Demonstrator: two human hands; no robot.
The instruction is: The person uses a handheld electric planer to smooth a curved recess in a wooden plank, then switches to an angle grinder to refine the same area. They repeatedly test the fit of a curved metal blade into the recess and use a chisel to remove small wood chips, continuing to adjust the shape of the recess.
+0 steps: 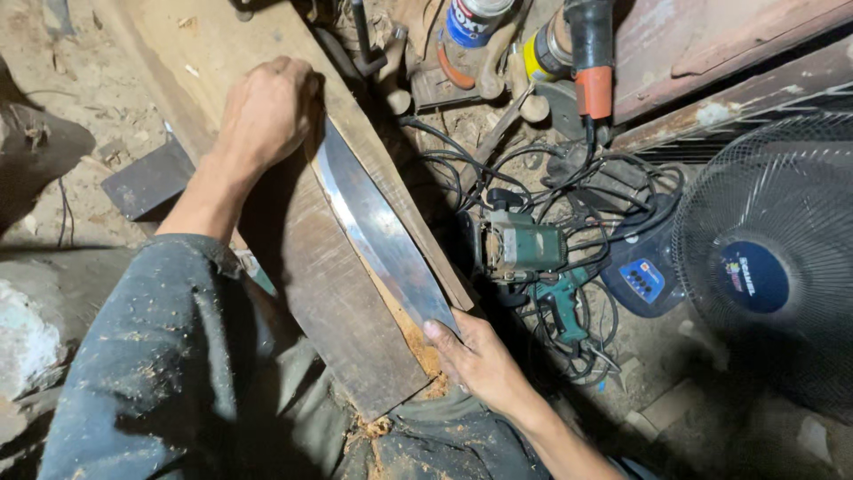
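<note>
A long curved steel blade (378,233) lies along a dark wooden plank (333,293) that rests across my lap. My left hand (264,114) is closed over the blade's far end at the top of the plank. My right hand (477,357) presses its fingertips on the blade's near tip at the plank's right edge. Orange sawdust (425,348) lies beside that tip on the plank.
A green power tool (520,246) and a teal drill (558,307) sit in tangled black cables right of the plank. A standing fan (771,258) fills the right side. Cans and an orange-handled tool (591,62) stand at the top. A dark flat plate (147,178) lies left on dirt.
</note>
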